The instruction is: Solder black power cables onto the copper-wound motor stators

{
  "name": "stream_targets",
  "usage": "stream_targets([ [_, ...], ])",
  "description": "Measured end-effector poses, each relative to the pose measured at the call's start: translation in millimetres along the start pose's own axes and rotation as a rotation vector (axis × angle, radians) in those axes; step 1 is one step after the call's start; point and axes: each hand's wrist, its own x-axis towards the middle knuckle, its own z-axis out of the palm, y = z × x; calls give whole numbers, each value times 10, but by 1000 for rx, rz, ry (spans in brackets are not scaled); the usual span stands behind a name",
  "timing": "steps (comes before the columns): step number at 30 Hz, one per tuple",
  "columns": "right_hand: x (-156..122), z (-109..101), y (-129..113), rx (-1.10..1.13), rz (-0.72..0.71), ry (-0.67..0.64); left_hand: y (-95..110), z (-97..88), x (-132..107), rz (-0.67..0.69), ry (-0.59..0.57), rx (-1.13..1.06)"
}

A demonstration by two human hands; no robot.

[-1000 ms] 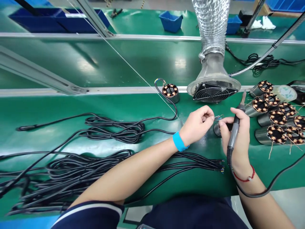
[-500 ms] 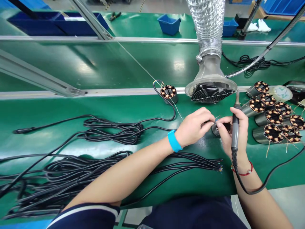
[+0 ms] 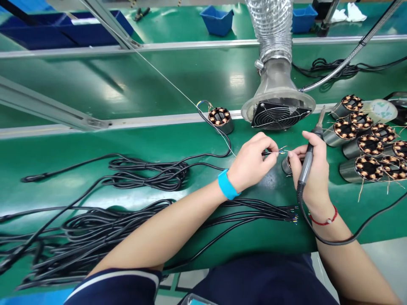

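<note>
My left hand [image 3: 252, 161] pinches the end of a black cable [image 3: 208, 165], whose thin coloured wires [image 3: 281, 152] stick out past the fingertips. A thin solder wire [image 3: 178, 90] runs down from the frame to this hand. My right hand [image 3: 314, 169] grips a soldering iron [image 3: 305, 167] between thumb and palm, its tip pointing up and away. The right fingertips rest at a small motor stator [image 3: 286, 165], mostly hidden behind them. A wired stator [image 3: 221, 120] stands farther back, with a black cable joined to it.
Several stators [image 3: 369, 168] with copper windings are grouped at right. A fume extractor hood [image 3: 280, 101] hangs above the bench. Coiled black cables [image 3: 149, 171] cover the left side, and stripped cable ends [image 3: 291, 214] lie near the front. A blue bin [image 3: 217, 20] is at the back.
My hands have drawn slightly apart, and the coloured wire ends now show between them. The soldering iron has tilted, its tip swinging right. The camera view has shifted a little.
</note>
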Motion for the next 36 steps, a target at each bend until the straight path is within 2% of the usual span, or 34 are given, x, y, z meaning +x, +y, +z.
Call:
stream_targets([
  [5, -71, -221, -107, -59, 12, -25, 12, 11, -24, -6, -4, -11],
  [8, -198, -362, -179, -14, 26, 68, 22, 20, -31, -6, -14, -7],
  [12, -429, -400, -135, 111, -90, 215, 32, 37, -35, 28, 6, 11],
  [15, -582, -382, -38, 154, -220, 234, 32, 48, -37, 55, 28, 48],
  [17, -648, -378, 6, 141, -249, 238, 29, 51, -37, 64, 32, 73],
  [23, -679, -380, -6, 91, -137, 223, 18, 48, -36, 81, 34, 105],
  [32, -679, -382, -37, 26, -69, 207, 53, 33, -29, 11, -6, 144],
  [36, -679, -374, -29, 35, -88, 201, 55, 36, -23, 10, 2, 138],
])
